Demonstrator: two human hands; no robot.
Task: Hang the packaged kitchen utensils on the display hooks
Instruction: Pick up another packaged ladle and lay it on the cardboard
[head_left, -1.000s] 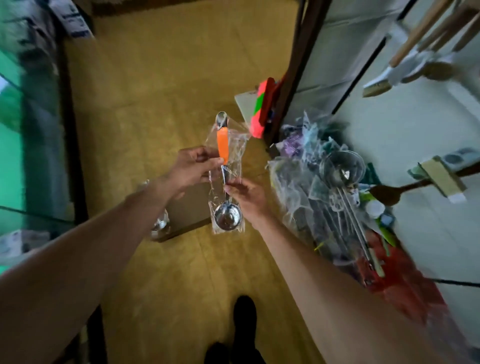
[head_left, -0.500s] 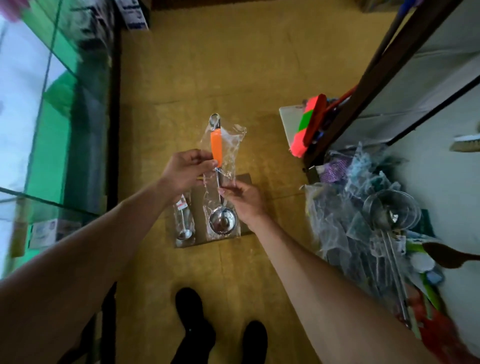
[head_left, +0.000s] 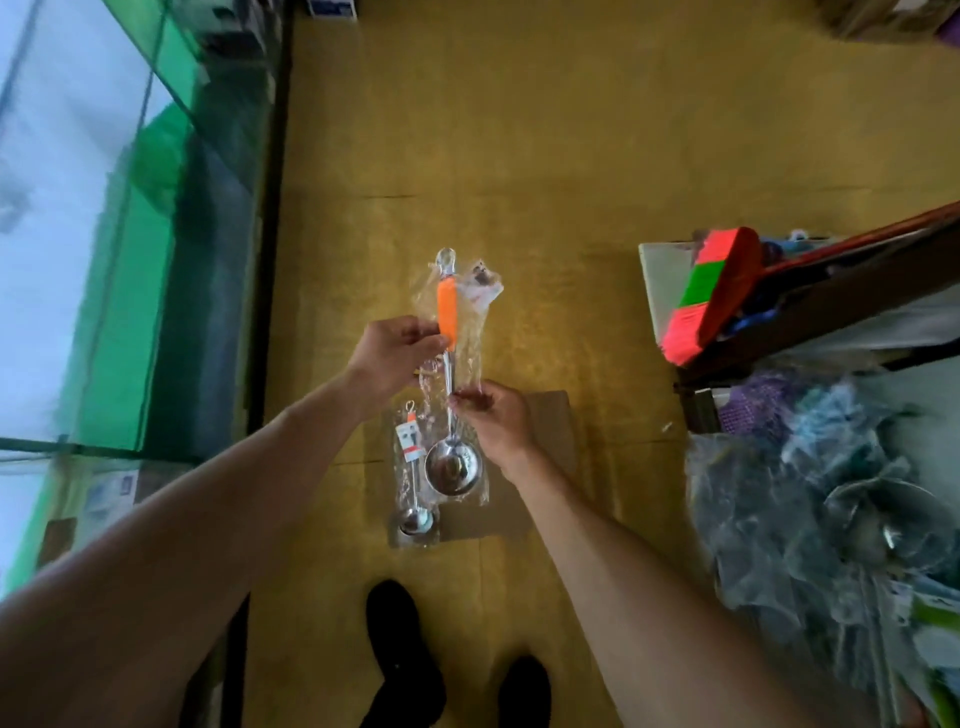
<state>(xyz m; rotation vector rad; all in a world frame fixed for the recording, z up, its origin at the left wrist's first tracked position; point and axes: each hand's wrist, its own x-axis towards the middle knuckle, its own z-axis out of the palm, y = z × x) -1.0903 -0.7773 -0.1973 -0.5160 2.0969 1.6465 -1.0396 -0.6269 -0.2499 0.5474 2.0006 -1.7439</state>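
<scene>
A person stands on a yellow floor (head_left: 545, 156) and looks down at both outstretched arms. Between the hands is a packaged ladle (head_left: 448, 322), a steel scoop with an orange grip, sealed in a clear plastic sleeve. It is held in the air roughly upright, with the hanging loop farthest from the person and the round bowl nearest them.

The left hand (head_left: 395, 353) has its fingers curled inward and pinches the sleeve at the lower end of the orange grip. The right hand (head_left: 496, 421) is lower, with thumb and fingertips closed together on the sleeve at the thin metal shaft, just above the bowl.

Under the hands, a flat sheet of brown cardboard (head_left: 540, 441) lies on the floor. A second packaged spoon (head_left: 413, 483), smaller and with a printed card inside its wrapper, rests on the cardboard's left edge, apart from the ladle.

To the right, a heap of wrapped utensils (head_left: 810, 493) in crinkled plastic fills the lower corner; the single pieces are too blurred to tell apart. Beyond it, a pink and green item (head_left: 706, 291) leans against a dark wooden frame (head_left: 831, 312). Along the left runs a glass case (head_left: 104, 234) with green edges. The person's two black shoes (head_left: 405, 660) show at the bottom.
</scene>
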